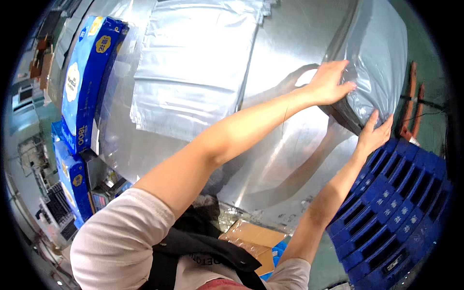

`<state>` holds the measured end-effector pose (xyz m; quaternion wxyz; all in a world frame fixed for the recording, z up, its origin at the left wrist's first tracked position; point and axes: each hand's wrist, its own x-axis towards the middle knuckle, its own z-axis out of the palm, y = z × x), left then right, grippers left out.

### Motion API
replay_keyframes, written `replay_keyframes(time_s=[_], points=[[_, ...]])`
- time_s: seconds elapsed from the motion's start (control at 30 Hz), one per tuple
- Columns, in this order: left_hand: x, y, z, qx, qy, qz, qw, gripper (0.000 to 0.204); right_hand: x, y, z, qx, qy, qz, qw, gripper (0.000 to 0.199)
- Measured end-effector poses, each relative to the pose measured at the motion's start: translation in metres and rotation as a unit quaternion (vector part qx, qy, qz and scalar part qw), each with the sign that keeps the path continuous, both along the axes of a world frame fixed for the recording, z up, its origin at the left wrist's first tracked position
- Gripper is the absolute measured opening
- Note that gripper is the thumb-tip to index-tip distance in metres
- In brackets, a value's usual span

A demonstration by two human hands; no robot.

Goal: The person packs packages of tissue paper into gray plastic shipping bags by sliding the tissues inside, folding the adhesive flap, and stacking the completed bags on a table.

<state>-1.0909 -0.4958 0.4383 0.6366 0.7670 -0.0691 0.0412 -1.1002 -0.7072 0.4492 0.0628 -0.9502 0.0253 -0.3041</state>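
Note:
A bulky package in a shiny grey plastic bag point(379, 53) stands at the far right side of the metal table point(295, 159), its film creased at the near end. My left hand point(331, 83) grips the left side of the bag's near end, with thumb and a finger apart on the film. Lower and to the right, my right hand point(375, 134) holds the near corner, thumb and fingers pressed against the plastic. Some fingertips are hidden by the film. What is inside the bag does not show.
A stack of flat grey plastic bags point(193, 67) lies at the table's middle back. Blue printed cartons point(82, 87) stand along the left edge. Blue plastic pallets point(391, 212) are on the floor at right. An open cardboard box point(253, 237) sits below the table's near edge.

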Motion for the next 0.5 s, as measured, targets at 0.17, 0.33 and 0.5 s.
replay_keyframes(time_s=[0.17,0.33,0.5], points=[[-0.069,0.207,-0.022,0.209,-0.03,0.307,0.928,0.075,-0.034,0.079,0.01,0.013,-0.09,-0.024,0.996,0.066],[-0.231,0.334,-0.026,0.403,0.213,0.409,0.791,0.097,-0.159,0.274,-0.031,0.193,0.214,0.074,0.955,0.075],[-0.251,0.353,-0.008,0.258,0.469,0.292,0.792,0.055,-0.19,0.321,-0.033,0.282,0.265,-0.02,0.922,0.062]])
